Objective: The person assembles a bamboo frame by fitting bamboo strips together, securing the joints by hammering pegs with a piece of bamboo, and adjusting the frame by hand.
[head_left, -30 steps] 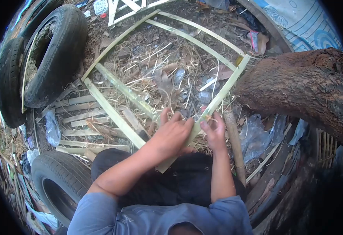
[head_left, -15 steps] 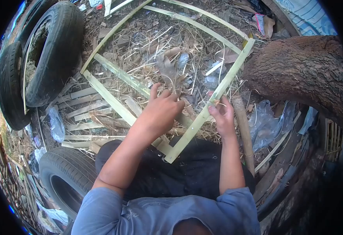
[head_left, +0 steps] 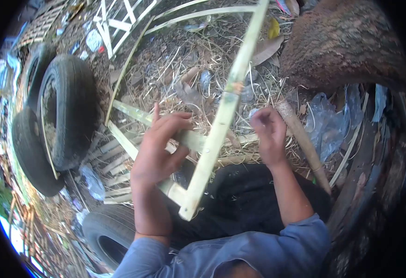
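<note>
A frame of pale green bamboo slats [head_left: 219,127] rises from my lap, its nearest corner just above my dark trousers. Nail heads show on the long slat at its right side. My left hand [head_left: 159,146] is closed around the frame's inner slat [head_left: 191,140], with one finger sticking up. Apart from the frame, to its right, my right hand [head_left: 271,136] is raised with its fingers curled in toward the thumb. What those fingers hold, if anything, is too small to make out.
Old tyres [head_left: 75,111] stand at the left, and another tyre [head_left: 110,231] is beside my lap. A thick tree trunk [head_left: 346,44] lies at the right, near a bamboo pole [head_left: 305,146] and clear plastic [head_left: 326,125]. Another slatted piece [head_left: 115,23] lies farther off.
My right hand has come off the right slat and moved slightly right. The frame has tilted, its right slat now steeper. The view has shifted, and my left hand stays at the inner slat.
</note>
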`<state>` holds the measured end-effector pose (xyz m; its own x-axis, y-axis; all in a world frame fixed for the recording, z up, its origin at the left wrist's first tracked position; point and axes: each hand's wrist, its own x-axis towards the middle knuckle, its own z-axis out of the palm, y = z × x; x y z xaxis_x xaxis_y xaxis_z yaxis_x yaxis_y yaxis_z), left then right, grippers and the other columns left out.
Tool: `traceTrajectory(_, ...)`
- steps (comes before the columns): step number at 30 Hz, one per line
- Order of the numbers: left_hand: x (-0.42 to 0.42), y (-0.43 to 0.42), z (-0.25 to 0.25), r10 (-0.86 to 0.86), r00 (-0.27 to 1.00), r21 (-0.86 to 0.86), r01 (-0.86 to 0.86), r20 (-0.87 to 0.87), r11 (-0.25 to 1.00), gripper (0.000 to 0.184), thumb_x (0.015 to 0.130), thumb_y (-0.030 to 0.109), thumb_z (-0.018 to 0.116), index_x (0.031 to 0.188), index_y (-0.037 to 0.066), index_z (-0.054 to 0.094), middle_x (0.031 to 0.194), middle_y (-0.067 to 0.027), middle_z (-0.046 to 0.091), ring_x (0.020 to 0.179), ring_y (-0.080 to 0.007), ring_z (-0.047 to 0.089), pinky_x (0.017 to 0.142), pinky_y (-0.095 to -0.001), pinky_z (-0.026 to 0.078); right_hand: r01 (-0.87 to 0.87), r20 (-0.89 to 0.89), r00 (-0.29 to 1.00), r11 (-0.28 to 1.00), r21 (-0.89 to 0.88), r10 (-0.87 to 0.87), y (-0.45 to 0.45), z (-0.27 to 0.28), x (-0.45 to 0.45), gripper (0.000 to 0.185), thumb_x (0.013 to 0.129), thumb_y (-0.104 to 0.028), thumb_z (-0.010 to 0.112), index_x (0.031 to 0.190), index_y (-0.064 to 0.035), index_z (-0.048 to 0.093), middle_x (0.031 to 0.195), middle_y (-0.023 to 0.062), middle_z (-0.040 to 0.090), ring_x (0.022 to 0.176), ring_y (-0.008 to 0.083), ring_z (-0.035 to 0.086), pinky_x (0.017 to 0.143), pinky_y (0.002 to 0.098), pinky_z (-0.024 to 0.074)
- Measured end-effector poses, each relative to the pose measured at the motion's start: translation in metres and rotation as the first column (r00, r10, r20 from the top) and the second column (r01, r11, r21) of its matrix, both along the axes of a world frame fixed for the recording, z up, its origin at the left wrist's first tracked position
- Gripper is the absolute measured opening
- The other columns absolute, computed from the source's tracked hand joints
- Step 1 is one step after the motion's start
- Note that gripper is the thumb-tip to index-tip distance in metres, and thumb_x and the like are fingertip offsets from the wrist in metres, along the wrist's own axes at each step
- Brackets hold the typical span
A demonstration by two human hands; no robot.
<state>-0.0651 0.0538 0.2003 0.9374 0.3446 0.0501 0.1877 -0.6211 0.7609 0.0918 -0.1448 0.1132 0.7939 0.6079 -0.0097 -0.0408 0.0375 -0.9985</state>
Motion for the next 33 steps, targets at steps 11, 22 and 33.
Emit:
traceTrajectory(11, 0.000, -0.002, 0.018, 0.027, 0.999, 0.254, -0.018, -0.035, 0.967, 0.032, 0.067, -0.005, 0.062, 0.096, 0.009, 0.066, 0.093, -0.0023, 0.069, 0.134, -0.0316, 0.049, 0.119, -0.0588, -0.006, -0.333, 0.379, 0.874, 0.943, 0.008, 0.305, 0.002, 0.045, -0.030, 0.018, 0.076, -0.010, 0.074, 0.091, -0.0017, 0.067, 0.084, 0.0082, 0.064, 0.078, 0.0225, 0.062, 0.075, 0.0339, 0.0477)
traceTrajectory(22, 0.023, -0.029, -0.040, -0.107, 0.977, 0.376, 0.171, -0.186, 0.911, 0.032, 0.069, 0.010, 0.073, 0.099, 0.012, 0.064, 0.104, -0.0024, 0.062, 0.132, -0.0287, 0.046, 0.117, -0.0681, 0.002, -0.145, -0.029, 0.989, 0.966, -0.214, 0.142, 0.003, 0.021, -0.020, 0.025, 0.085, -0.019, 0.073, 0.099, 0.0016, 0.069, 0.088, 0.0113, 0.070, 0.081, 0.0181, 0.066, 0.076, 0.0337, 0.0513)
traceTrajectory(33, 0.002, -0.023, -0.040, -0.062, 0.914, 0.179, 0.144, -0.402, 0.973, 0.058, 0.083, 0.026, 0.072, 0.135, 0.012, 0.048, 0.130, -0.0167, 0.053, 0.133, -0.0355, 0.043, 0.115, -0.0598, 0.024, -0.131, 0.094, 0.959, 0.714, -0.688, 0.266, -0.014, -0.088, 0.018, 0.042, 0.088, -0.038, 0.068, 0.097, 0.0027, 0.068, 0.088, 0.0230, 0.071, 0.087, 0.0396, 0.069, 0.081, 0.0453, 0.0525)
